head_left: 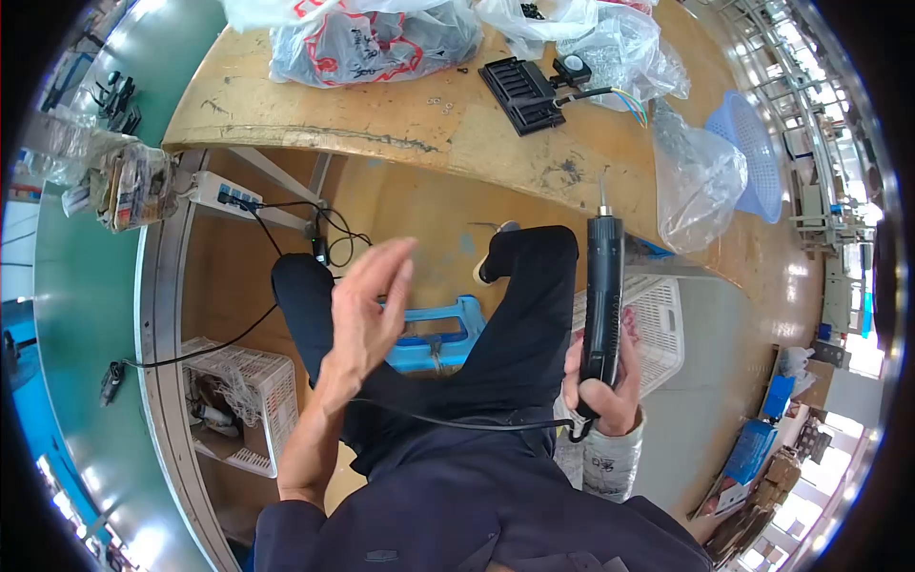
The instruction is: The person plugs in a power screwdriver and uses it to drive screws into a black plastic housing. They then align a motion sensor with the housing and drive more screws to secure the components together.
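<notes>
My right hand [624, 386] is wrapped around the lower end of a black electric screwdriver [603, 286], whose bit points up toward the table edge. A black cord runs from its bottom end across my lap. Over my legs, my left hand [367, 300] is raised with the fingers stretched out and nothing in it; the fingertips are slightly blurred. On the wooden table lies a black finned housing [521, 95], apparently a floodlight, with a small sensor head [572, 69] and a cable ending in coloured wires [629, 103]. Several small metal pieces [440, 103] lie to its left.
Plastic bags [372, 43] with dark contents cover the back of the table. A clear bag [701, 181] and a blue basket [748, 157] are at the right edge. Below are a power strip [227, 194], a blue stool [434, 348] and white crates [276, 410].
</notes>
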`<state>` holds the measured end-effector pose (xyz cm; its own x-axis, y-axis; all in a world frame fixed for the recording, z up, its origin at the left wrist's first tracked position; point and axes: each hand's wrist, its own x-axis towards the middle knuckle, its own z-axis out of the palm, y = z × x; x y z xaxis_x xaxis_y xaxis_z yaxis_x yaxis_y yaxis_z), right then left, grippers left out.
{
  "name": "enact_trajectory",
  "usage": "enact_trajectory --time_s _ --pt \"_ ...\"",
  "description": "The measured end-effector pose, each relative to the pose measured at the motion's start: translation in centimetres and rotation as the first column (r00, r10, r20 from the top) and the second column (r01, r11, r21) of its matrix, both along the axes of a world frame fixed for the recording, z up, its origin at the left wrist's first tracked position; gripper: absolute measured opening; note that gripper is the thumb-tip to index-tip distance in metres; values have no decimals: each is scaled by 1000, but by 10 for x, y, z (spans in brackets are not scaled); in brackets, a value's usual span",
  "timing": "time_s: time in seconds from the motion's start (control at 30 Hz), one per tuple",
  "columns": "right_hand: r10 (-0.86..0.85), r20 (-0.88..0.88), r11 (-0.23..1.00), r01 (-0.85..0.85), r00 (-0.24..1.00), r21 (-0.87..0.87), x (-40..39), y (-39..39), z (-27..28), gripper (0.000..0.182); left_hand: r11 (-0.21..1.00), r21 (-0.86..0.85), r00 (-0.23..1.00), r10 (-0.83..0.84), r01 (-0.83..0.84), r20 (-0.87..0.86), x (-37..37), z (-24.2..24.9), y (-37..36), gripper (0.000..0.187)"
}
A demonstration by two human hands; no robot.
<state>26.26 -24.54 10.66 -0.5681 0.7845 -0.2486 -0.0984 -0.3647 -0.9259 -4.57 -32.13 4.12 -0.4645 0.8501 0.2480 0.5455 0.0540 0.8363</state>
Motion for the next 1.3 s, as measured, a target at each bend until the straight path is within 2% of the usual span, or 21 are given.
enact_trajectory --time_s 0.1,0.17,0.23,0.27,0.3,0.33,0.37,0.43,0.5,0.6,0.67,0.7,0.73,0.8,0.83,0.9,0.93,0.97,1.13,1.23,1.3 --pt "-7 -40 1000 6 999 -5 -17 11 -5 81 996 -73 993 64 -57 103 24 -9 -21 22" --pt "44 21 999 -44 999 -11 -39 18 10 82 951 -95 950 303 -296 80 26 -25 -67 20" --pt "134 -238 989 -145 962 -28 -61 26 -6 87 728 -208 735 676 -653 60 25 -40 -129 23" --pt "145 -263 989 -151 954 -1 -72 26 -10 91 579 -259 550 815 -773 183 25 -52 -163 26" --pt "237 -203 969 -247 950 -21 -76 36 -11 94 421 -304 330 892 -855 308 26 -72 -196 30" --pt "286 -299 958 -279 910 66 -90 39 -18 98 312 -361 196 926 -879 322 27 -110 -236 34" --pt "406 -240 914 -392 882 105 -104 49 -8 101 216 -412 68 936 -885 344 30 -155 -274 37" --pt "525 -242 851 -499 816 164 -114 53 10 101 135 -604 -209 861 -786 464 42 -230 -332 36" --pt "556 -259 824 -484 790 295 -140 48 29 98 198 -740 -360 775 -643 520 43 -311 -372 34" --pt "583 -252 777 -440 772 450 -170 26 54 94 154 -814 -521 698 -561 491 47 -419 -392 39" --pt "581 -107 737 -466 807 490 -170 36 81 93 126 -882 -687 581 -454 436 51 -464 -388 53" --pt "576 -33 714 -483 817 507 -169 42 95 92 194 -883 -611 659 -427 440 53 -469 -386 56" --pt "379 51 749 -338 924 570 -165 42 112 87 260 -881 -520 728 -395 448 52 -474 -381 59" --pt "160 142 373 -193 977 908 -154 56 156 83 200 -842 -852 52 -501 520 42 -480 -373 88" --pt "159 169 -76 -158 973 984 -148 86 180 85 201 -832 -849 -2 -518 528 38 -496 -376 91" --pt "126 97 104 -110 987 988 -165 48 183 85 201 -813 -837 -105 -547 537 37 -533 -383 95" --pt "154 70 224 -104 986 969 -174 28 177 85 92 -900 -903 6 -427 429 15 -510 -378 80" --pt "166 68 300 -116 984 947 -181 12 171 85 73 -859 -861 -87 -507 501 6 -505 -380 71" --pt "223 121 535 -225 967 814 -194 -56 124 86 -131 -593 -469 -489 -795 736 -23 -509 -420 35" --pt "302 155 631 -319 941 707 -200 -89 90 86 -212 -534 -463 -307 -819 831 -22 -475 -455 33" --pt "363 158 676 -376 919 634 -204 -105 72 87 -171 -365 -358 -75 -915 931 -13 -361 -446 36"
